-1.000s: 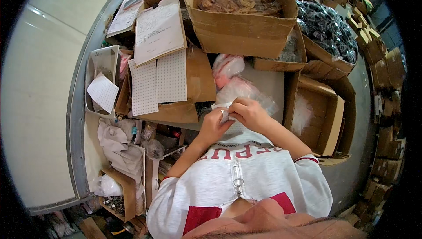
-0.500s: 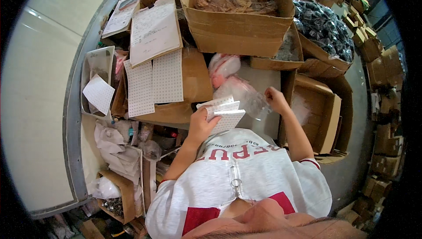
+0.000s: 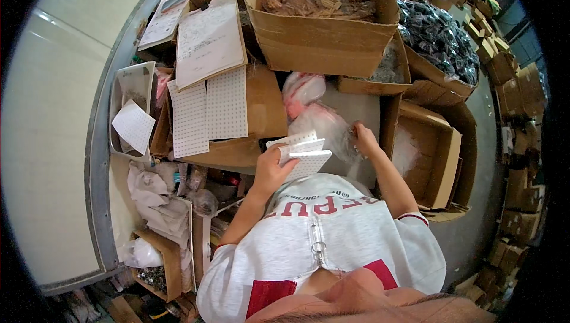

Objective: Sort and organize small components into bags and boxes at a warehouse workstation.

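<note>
**Two hands split between card sheets and a plastic bag**

Head view: the left hand (image 3: 272,168) is closed around a small fan of white dotted card sheets (image 3: 303,154), thumb on top, holding them just above the person's chest and over the near edge of the grey work surface (image 3: 356,109). The right hand (image 3: 363,139) reaches forward and to the right, its fingers pinching the near edge of a clear plastic bag (image 3: 323,127) that lies on that surface. The sheets and the bag sit just beside each other, the bag's crumpled film touching or nearly touching the top sheet; which, cannot be told. Behind the clear bag lies a second bag with pink contents (image 3: 301,88), resting against the front of a large open cardboard box (image 3: 323,41) filled with pale brown pieces. To the left, two larger dotted sheets (image 3: 208,112) lie flat on a folded cardboard flap, with a clipboard of paper (image 3: 209,41) tilted above them. A metal tray (image 3: 132,106) holding a loose white slip stands further left, by the wall. On the right, an empty open box (image 3: 430,151) stands beside the surface, and a heap of dark packets (image 3: 436,35) fills another carton behind it.
</note>
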The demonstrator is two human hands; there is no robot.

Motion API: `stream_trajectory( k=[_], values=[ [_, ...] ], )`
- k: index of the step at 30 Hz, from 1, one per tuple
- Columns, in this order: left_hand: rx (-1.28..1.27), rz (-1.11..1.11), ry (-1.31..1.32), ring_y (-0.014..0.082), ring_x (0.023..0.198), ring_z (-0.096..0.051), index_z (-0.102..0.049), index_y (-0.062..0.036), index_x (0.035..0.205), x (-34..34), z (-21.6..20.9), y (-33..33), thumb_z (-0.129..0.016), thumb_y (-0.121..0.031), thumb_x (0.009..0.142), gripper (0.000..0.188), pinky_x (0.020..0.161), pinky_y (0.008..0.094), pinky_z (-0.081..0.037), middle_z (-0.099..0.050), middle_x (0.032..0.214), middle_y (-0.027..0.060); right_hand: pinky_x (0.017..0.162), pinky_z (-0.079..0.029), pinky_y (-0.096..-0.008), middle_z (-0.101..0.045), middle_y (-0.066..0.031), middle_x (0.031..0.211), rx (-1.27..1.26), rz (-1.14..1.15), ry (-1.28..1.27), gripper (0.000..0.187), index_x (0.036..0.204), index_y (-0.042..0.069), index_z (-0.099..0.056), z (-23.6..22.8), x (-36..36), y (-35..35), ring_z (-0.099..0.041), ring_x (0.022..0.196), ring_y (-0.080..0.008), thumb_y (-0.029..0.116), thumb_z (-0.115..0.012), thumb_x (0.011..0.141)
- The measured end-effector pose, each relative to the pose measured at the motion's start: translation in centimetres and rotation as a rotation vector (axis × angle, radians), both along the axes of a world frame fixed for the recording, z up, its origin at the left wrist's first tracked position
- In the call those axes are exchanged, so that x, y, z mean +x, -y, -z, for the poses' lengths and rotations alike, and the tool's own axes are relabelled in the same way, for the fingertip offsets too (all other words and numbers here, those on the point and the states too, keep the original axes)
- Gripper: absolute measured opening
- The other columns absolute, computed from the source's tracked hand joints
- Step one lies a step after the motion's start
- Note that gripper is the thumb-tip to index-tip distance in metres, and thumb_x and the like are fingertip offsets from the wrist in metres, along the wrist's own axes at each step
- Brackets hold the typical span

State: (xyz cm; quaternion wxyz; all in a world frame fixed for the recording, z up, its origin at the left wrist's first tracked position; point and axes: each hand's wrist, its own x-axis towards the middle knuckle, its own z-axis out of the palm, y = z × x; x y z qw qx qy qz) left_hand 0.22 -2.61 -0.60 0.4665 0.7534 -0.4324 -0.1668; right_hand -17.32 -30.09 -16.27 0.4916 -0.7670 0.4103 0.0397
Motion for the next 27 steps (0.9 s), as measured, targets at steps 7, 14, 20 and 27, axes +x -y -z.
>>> stream_trajectory(
  k=[7,14,20,27],
  values=[
    [-0.052,0.000,-0.034,0.0253,0.087,-0.067,-0.067,0.0014,0.096,0.0,-0.4,0.0,-0.076,-0.006,0.071,0.028,0.076,0.0328,-0.051,-0.067,0.099,0.0160,0.077,-0.049,-0.0489,-0.063,-0.0249,0.095,-0.480,-0.113,-0.081,0.034,0.116,0.005,-0.047,-1.4,1.1,-1.7,-0.060,0.095,-0.0417,0.012,-0.055,0.084],
    [-0.049,-0.018,-0.051,0.0250,0.087,-0.066,-0.067,0.0006,0.098,0.0,-0.2,-0.2,-0.076,-0.006,0.072,0.028,0.076,0.0321,-0.051,-0.067,0.097,0.0147,0.093,-0.042,-0.0467,-0.059,-0.0206,0.107,-0.542,-0.409,-0.155,0.027,0.105,0.004,-0.059,1.9,2.8,0.0,-0.052,0.108,-0.0400,0.022,-0.058,0.084],
    [-0.084,-0.024,-0.028,0.0247,0.088,-0.066,-0.068,0.0000,0.098,0.0,-0.3,-0.1,-0.075,-0.006,0.073,0.028,0.078,0.0326,-0.051,-0.067,0.098,0.0150,0.093,-0.041,-0.0483,-0.047,-0.0169,0.120,-0.552,-0.118,-0.044,0.025,0.101,0.004,-0.061,-1.0,4.3,-3.1,-0.043,0.112,-0.0407,0.021,-0.061,0.082],
    [-0.006,-0.108,-0.060,0.0200,0.088,-0.065,-0.067,-0.0002,0.101,-0.5,-0.6,0.8,-0.074,-0.009,0.076,0.027,0.078,0.0317,-0.050,-0.068,0.098,0.0130,0.071,-0.050,-0.0381,-0.060,-0.0130,0.092,-0.235,-0.210,0.697,0.026,0.095,0.005,-0.058,-14.8,4.3,-7.5,-0.061,0.084,-0.0312,0.011,-0.072,0.074]
  ],
)
